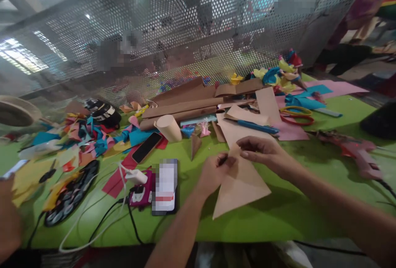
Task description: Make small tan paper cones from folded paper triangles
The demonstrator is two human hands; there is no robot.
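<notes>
A light brown piece of paper point(244, 189) hangs or lies over the green table, wide at its lower end and narrowing to its top, where both hands hold it. My left hand point(218, 169) is closed on its left side near the narrow end. Thumb and fingers of my right hand point(258, 148) pinch the same narrow end from the right. Just beyond my hands are more light brown paper sheets point(229, 132) with a blue-handled cutter point(255, 126) on top. A small brown paper cone point(195, 145) stands left of them.
The green table point(198, 231) holds a pink glue gun point(355, 152) at right, yellow and red scissors point(297, 115), a phone with a lit screen point(165, 185), a dark phone point(147, 147), a purple power strip point(142, 193) with cables, and coloured paper scraps point(99, 136). Another person's arm point(9, 218) is at left.
</notes>
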